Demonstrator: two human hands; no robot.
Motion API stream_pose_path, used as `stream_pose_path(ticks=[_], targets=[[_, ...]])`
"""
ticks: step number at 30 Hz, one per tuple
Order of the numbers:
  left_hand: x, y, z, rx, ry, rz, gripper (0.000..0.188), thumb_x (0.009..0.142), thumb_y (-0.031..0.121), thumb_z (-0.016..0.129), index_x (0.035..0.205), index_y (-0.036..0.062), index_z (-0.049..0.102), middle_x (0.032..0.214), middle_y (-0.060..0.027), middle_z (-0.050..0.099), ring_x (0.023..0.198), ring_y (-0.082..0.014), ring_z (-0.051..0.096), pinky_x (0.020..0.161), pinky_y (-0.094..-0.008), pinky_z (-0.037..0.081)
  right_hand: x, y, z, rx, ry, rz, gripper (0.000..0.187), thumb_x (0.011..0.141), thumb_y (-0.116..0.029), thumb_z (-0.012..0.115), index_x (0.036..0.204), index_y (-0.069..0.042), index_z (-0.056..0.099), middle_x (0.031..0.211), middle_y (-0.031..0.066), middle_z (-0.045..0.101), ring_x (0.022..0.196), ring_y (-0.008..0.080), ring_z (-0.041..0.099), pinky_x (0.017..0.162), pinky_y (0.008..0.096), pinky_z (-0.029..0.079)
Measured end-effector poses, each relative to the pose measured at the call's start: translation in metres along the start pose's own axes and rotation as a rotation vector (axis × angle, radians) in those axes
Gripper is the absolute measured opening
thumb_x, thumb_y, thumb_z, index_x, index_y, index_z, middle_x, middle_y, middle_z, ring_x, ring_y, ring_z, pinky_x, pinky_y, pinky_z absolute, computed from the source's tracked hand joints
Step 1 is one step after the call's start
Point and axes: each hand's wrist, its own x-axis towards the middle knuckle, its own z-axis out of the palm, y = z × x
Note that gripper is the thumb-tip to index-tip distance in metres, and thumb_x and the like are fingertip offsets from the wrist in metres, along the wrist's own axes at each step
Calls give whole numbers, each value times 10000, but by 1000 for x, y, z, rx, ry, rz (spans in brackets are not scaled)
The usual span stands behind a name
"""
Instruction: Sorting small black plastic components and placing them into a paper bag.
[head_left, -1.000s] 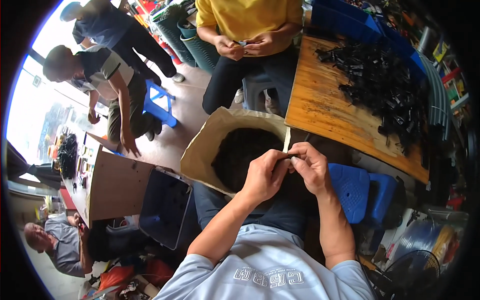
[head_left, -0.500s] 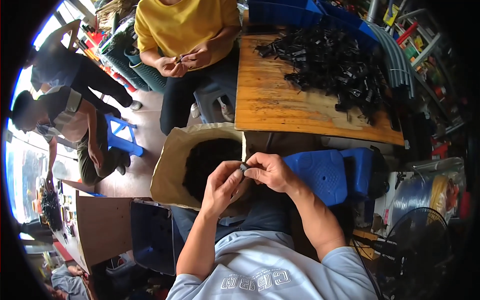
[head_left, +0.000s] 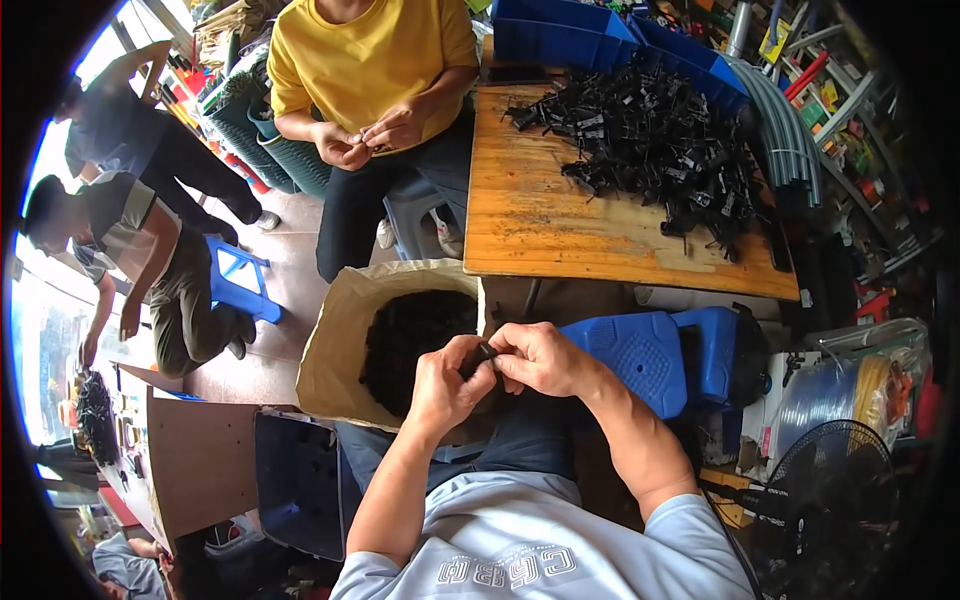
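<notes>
Between the fingertips of both hands is a small black plastic part [head_left: 484,352], mostly covered by fingers. My left hand [head_left: 446,384] pinches it from the left, and my right hand [head_left: 538,360] closes on it from the right. Both hands hover over the near right rim of a large brown paper sack [head_left: 325,355]. Inside the sack lies a dark heap of black parts [head_left: 405,345]. On the wooden table [head_left: 520,215] ahead to the right rests a big pile of black plastic pieces [head_left: 670,145].
Blue bins [head_left: 565,38] stand at the table's back. A blue plastic stool [head_left: 630,360] is right of my hands, a black fan [head_left: 830,500] lower right. A dark blue tub [head_left: 300,490] sits at my left. Across from me a person in yellow [head_left: 370,60] handles something small.
The view has shifted slightly, so the table and sack sit a little lower. My fingers have changed their grip on the black part, which remains between both hands.
</notes>
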Motion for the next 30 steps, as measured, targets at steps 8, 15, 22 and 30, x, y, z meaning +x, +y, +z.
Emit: stream_pose_path(ticks=[8,15,22,30], targets=[[-11,-54,-32,-1220,127,-309,288,895,228,581,1129,60,583,792,-51,604,565,-161,548,479,-261,408,27,0,-192,-1062,1229,33,540,789,-165,676,1292,-90,494,1192,192,539,1096,372,542,909,427,470],[-10,-70,-39,-1352,187,-377,212,907,267,572,1013,85,588,733,-47,592,577,-162,551,494,-272,421,47,50,-209,-1021,965,-238,286,819,-93,627,1101,-44,615,1024,184,582,948,375,581,829,411,484],[-5,-70,-42,-1420,165,-451,200,904,240,558,983,60,595,772,-60,609,628,-163,586,550,-272,486,38,35,-172,-885,847,-312,379,788,-74,690,1146,8,598,1085,178,596,1034,344,578,894,373,464],[10,-73,-28,-1461,209,-410,99,810,78,570,883,21,603,905,-107,612,739,-190,576,659,-311,514,18,37,-191,-505,1139,-330,152,871,-104,631,984,-4,643,800,29,625,653,101,554,615,225,449]])
